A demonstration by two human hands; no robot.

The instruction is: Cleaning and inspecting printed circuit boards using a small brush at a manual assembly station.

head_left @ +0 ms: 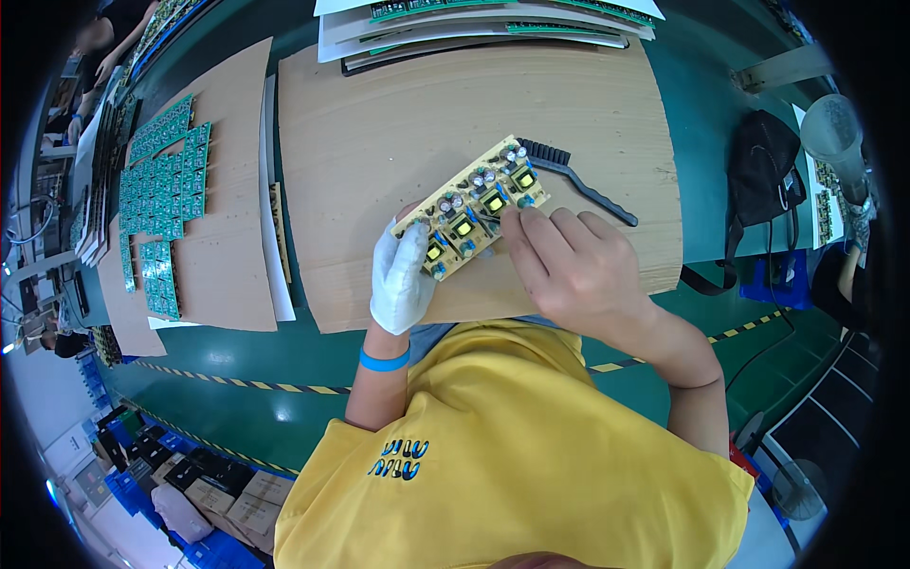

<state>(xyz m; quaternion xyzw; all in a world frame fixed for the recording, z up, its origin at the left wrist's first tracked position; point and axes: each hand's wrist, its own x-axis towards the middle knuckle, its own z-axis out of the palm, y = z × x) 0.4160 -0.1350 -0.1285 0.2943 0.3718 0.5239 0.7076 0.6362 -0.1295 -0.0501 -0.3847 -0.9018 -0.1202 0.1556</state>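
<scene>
Gripping a yellow circuit board (474, 207) between gloved left hand (400, 277) and bare right hand (573, 266)

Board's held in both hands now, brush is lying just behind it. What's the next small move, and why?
Probably keep the gloved left hand gripping the circuit board and send the bare right hand to the black brush, which lies untouched just beyond the board's far end.

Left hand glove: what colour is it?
White, on the left hand holding the board; the head view shows it.
</scene>
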